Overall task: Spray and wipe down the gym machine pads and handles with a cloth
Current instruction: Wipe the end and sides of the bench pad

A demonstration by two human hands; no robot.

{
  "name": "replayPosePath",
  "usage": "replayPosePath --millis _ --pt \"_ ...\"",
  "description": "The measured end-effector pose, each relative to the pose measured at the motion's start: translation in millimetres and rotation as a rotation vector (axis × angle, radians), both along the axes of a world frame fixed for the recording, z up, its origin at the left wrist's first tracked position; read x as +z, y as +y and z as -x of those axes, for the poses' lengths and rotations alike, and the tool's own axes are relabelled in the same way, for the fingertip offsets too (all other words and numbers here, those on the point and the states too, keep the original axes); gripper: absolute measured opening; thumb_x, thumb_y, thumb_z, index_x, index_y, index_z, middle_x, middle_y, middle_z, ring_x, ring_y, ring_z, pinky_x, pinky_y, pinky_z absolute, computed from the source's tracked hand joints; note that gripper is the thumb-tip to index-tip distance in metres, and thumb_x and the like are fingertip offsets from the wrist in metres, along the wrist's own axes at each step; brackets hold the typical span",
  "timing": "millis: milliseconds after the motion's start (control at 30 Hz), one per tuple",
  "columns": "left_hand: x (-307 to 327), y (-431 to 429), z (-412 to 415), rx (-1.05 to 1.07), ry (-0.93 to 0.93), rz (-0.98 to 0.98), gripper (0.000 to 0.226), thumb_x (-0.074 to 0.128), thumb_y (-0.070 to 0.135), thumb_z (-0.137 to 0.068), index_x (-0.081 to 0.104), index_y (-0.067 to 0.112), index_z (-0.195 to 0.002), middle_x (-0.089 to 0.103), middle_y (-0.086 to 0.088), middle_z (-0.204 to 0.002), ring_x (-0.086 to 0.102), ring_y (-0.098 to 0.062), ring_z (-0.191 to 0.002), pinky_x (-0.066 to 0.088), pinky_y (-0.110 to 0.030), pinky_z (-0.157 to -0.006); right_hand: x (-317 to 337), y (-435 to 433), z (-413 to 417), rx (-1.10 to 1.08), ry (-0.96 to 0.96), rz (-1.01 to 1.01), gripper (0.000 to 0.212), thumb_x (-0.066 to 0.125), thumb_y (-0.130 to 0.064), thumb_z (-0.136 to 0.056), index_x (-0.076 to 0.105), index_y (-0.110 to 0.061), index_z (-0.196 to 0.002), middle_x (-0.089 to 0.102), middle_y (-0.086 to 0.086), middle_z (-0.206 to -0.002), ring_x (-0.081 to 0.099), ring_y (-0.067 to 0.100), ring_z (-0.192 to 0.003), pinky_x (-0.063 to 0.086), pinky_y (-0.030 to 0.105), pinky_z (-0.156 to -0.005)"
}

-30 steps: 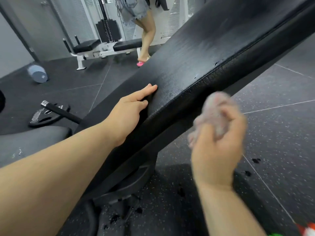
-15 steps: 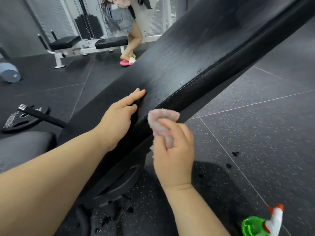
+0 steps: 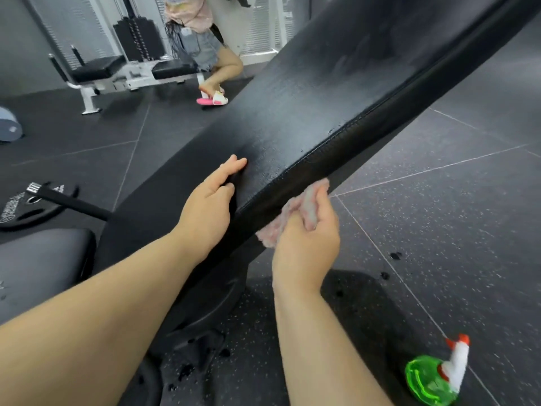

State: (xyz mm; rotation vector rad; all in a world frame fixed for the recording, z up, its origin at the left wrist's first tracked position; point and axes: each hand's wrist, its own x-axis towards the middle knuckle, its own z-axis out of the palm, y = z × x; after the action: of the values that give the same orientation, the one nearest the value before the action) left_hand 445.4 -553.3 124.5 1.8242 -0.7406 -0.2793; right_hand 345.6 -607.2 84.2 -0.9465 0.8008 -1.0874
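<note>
A long black inclined bench pad (image 3: 328, 92) slants from lower left to upper right, its top wet and shiny. My left hand (image 3: 209, 205) rests flat on the pad's lower part with fingers straight. My right hand (image 3: 307, 244) grips a pink fluffy cloth (image 3: 295, 213) and presses it against the pad's side edge and underside. A green spray bottle (image 3: 430, 379) with a white and red trigger stands on the floor at the lower right, apart from both hands.
The black seat pad (image 3: 41, 265) lies at lower left. A weight plate and bar (image 3: 35, 200) rest on the floor at left. A person (image 3: 205, 51) stands by a white cable machine with benches (image 3: 123, 71) behind. Dark rubber floor (image 3: 439, 215) spreads to the right.
My right hand has brought the cloth from the air up against the pad's side edge and slid it along underneath. My left hand has stayed on the pad. The view has tilted down.
</note>
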Motion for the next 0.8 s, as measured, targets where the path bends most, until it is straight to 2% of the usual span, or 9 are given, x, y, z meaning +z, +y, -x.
replayPosePath --millis 67,133,267,433,500,567,667,733,800 --pt "-4 0 -3 0.01 -0.032 0.01 0.057 0.036 0.003 -0.101 0.058 0.052 -0.12 0.042 0.033 -0.143 0.034 0.012 -0.134 0.02 -0.015 -0.116 -19 28 9 0.101 0.124 0.063 0.04 0.052 -0.019 -0.097 0.061 -0.039 -0.131 0.061 -0.008 -0.121 0.062 0.013 -0.11 0.051 0.031 -0.096" --pt "-8 -1 -5 0.012 -0.053 -0.004 0.058 0.037 0.004 -0.1 0.058 0.055 -0.116 0.044 0.035 -0.141 0.035 0.014 -0.132 0.021 -0.014 -0.114 -26 38 24 0.146 0.186 0.059 0.036 0.055 -0.012 -0.095 0.069 -0.034 -0.12 0.062 -0.014 -0.111 0.063 0.005 -0.103 0.05 0.026 -0.094" --pt "-6 0 -6 0.035 -0.037 -0.042 0.055 0.038 0.006 -0.101 0.059 0.053 -0.123 0.043 0.036 -0.142 0.035 0.013 -0.133 0.021 -0.011 -0.11 15 -14 44 -0.19 0.097 0.251 0.039 0.062 -0.002 -0.085 0.063 -0.032 -0.11 0.058 -0.019 -0.109 0.057 -0.006 -0.101 0.044 0.009 -0.083" --pt "2 -3 -4 0.035 0.033 -0.035 0.056 0.04 0.0 -0.098 0.062 0.045 -0.123 0.046 0.028 -0.144 0.038 0.006 -0.135 0.025 -0.021 -0.117 11 -28 12 -0.171 0.189 0.732 0.034 0.063 0.003 -0.078 0.073 -0.015 -0.106 0.061 -0.005 -0.112 0.055 0.014 -0.102 0.047 0.024 -0.089" --pt "6 -1 -4 0.047 0.071 -0.009 0.055 0.04 -0.003 -0.097 0.062 0.039 -0.123 0.047 0.021 -0.146 0.039 0.004 -0.135 0.025 -0.024 -0.119 -14 -15 6 -0.043 0.236 0.848 0.032 0.06 -0.001 -0.082 0.074 -0.016 -0.107 0.063 -0.002 -0.109 0.052 0.014 -0.096 0.04 0.014 -0.088" --pt "6 -1 -4 0.022 0.09 -0.001 0.054 0.04 -0.004 -0.097 0.062 0.04 -0.12 0.047 0.018 -0.147 0.038 0.003 -0.137 0.024 -0.024 -0.119 -37 1 8 0.167 0.321 0.966 0.032 0.052 -0.009 -0.086 0.075 -0.017 -0.106 0.065 -0.001 -0.107 0.054 0.017 -0.091 0.04 0.013 -0.084" --pt "8 -2 -4 -0.011 0.077 -0.042 0.053 0.04 -0.003 -0.098 0.059 0.036 -0.128 0.044 0.015 -0.15 0.035 0.002 -0.139 0.02 -0.024 -0.121 -53 14 22 0.268 0.333 1.015 0.035 0.047 -0.011 -0.085 0.076 -0.015 -0.103 0.066 0.002 -0.102 0.058 0.023 -0.09 0.047 0.03 -0.082" --pt "7 6 -8 -0.035 0.09 -0.061 0.054 0.041 -0.003 -0.097 0.059 0.035 -0.131 0.043 0.016 -0.151 0.035 0.001 -0.139 0.02 -0.025 -0.121 -39 5 30 0.145 0.222 0.989 0.03 0.054 -0.006 -0.083 0.074 -0.012 -0.105 0.057 -0.001 -0.102 0.059 0.024 -0.093 0.048 0.027 -0.087" --pt "6 15 -10 -0.076 0.113 -0.076 0.057 0.041 -0.003 -0.096 0.062 0.043 -0.124 0.044 0.021 -0.149 0.038 0.002 -0.138 0.023 -0.027 -0.12 -15 -16 35 -0.006 0.126 0.902 0.031 0.062 -0.002 -0.084 0.07 -0.011 -0.112 0.047 -0.007 -0.108 0.06 0.027 -0.098 0.053 0.037 -0.086"
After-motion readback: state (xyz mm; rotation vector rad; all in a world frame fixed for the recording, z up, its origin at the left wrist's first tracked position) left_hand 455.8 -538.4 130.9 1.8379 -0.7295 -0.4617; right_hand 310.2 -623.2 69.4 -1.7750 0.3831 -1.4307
